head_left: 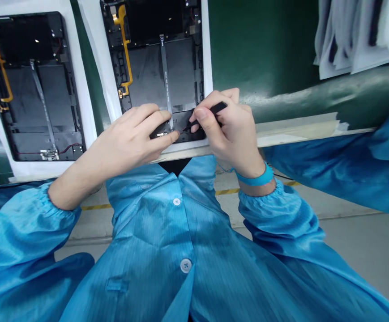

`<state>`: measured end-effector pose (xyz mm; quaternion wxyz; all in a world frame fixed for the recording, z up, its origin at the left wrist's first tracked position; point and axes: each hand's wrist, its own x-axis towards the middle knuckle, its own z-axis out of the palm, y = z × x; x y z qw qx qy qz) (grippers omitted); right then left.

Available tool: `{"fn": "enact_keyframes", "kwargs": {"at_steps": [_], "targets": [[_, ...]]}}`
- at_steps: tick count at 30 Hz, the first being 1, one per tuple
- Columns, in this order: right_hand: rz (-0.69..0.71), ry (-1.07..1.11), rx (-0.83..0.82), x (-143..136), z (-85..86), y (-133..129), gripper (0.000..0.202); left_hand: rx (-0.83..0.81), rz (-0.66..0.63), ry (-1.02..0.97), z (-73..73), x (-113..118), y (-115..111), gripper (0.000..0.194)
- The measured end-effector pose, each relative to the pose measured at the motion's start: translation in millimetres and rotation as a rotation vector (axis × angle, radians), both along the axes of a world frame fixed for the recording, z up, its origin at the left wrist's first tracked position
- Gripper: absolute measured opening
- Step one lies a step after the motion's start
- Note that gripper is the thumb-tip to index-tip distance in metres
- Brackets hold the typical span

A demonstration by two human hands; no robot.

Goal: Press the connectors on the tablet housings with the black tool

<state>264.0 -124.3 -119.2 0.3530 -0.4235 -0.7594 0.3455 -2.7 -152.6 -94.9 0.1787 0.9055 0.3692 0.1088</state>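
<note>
An opened tablet (147,80), its inner parts showing, lies on a white sheet in front of me. My left hand (137,134) rests over its near end with fingers stretched out. Its fingertips are beside the lower end of a grey flat cable (166,76). Between the fingers of my right hand (229,129) is a slim black pointed tool (219,108). The tool's thin tip points left, near the cable's lower end. Whether the tip touches the board I cannot tell. My left fingers hide part of the near edge.
A second opened tablet (43,107) lies on white sheeting to the left. White sheets or sleeves (352,36) stand at the back right of the green table mat (258,49). Tape (301,127) runs along the front edge. Another person's blue sleeve (342,165) is at right.
</note>
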Motion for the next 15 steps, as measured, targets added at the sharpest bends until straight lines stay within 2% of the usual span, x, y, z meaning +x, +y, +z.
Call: {"fn": "enact_keyframes", "kwargs": {"at_steps": [3, 6, 11, 15], "targets": [[-0.013, -0.010, 0.009, 0, 1.8, -1, 0.049, -0.059, -0.019, -0.008, 11.1, 1, 8, 0.033], [-0.050, 0.036, 0.023, -1, 0.0, -1, 0.052, -0.101, 0.049, -0.025, 20.0, 6, 21, 0.032], [-0.125, 0.142, -0.023, -1, -9.8, -1, 0.052, -0.328, 0.106, 0.046, 22.6, 25, 50, 0.027], [-0.137, 0.126, -0.063, 1, -11.5, -2, 0.052, -0.394, 0.127, 0.148, 27.5, 39, 65, 0.019]]}}
